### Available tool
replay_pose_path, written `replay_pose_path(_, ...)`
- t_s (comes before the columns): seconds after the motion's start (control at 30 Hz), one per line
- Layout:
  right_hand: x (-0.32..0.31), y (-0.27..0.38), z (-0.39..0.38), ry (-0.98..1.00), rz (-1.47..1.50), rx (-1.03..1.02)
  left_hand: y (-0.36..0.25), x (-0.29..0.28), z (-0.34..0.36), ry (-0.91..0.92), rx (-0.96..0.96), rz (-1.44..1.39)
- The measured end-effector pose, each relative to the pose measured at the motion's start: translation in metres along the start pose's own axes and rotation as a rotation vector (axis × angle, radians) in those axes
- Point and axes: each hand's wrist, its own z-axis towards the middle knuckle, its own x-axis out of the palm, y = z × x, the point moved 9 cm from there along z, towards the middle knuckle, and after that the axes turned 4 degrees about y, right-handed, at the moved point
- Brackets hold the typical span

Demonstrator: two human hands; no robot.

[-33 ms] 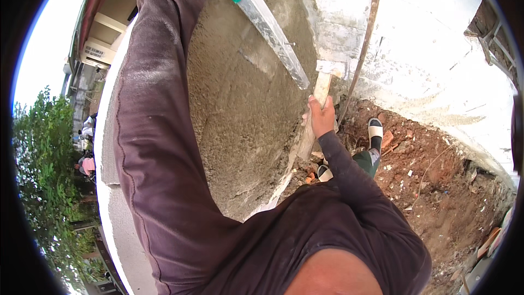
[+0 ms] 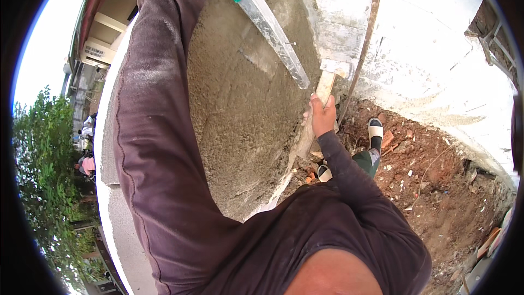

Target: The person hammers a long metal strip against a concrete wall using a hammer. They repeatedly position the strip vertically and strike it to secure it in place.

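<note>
My right hand (image 2: 323, 114) is wrapped around the pale wooden handle of a hammer (image 2: 326, 83). The hammer's whitish, dusty head (image 2: 335, 68) lies beyond my fingers, near the lower tip of a metal straightedge (image 2: 273, 35). That straightedge, banded with green tape, slants across a wall of grey-brown plaster (image 2: 240, 109). A nail (image 2: 291, 43) sticks out at its edge. My left arm stretches up along the wall's left side, and its hand lies beyond the top edge of the picture.
A thin wooden stick (image 2: 364, 49) leans against the whitewashed wall (image 2: 420, 38) on the right. Below lies reddish soil (image 2: 431, 186) with brick pieces and rubble, where my sandalled foot (image 2: 375, 131) stands. Trees (image 2: 46, 186) and a building (image 2: 106, 33) are off to the left.
The hammer's head has shifted slightly to the right, with my right hand barely moving. The straightedge and my left arm stay in place.
</note>
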Motion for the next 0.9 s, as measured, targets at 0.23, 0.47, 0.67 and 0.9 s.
replay_pose_path(0.23,0.025,-0.026,0.012,0.008,-0.096,-0.039,-0.007,0.002,0.001,0.021,0.003,-0.032)
replay_pose_path(0.47,0.028,-0.023,0.008,-0.069,0.048,-0.059,-0.004,0.005,-0.002,0.031,-0.043,-0.125)
replay_pose_path(0.67,0.049,-0.041,0.010,0.097,-0.033,0.128,0.004,0.001,0.003,-0.012,0.141,0.044)
replay_pose_path(0.9,0.037,-0.047,0.014,-0.014,-0.049,-0.079,-0.008,0.004,0.000,-0.010,0.029,-0.126)
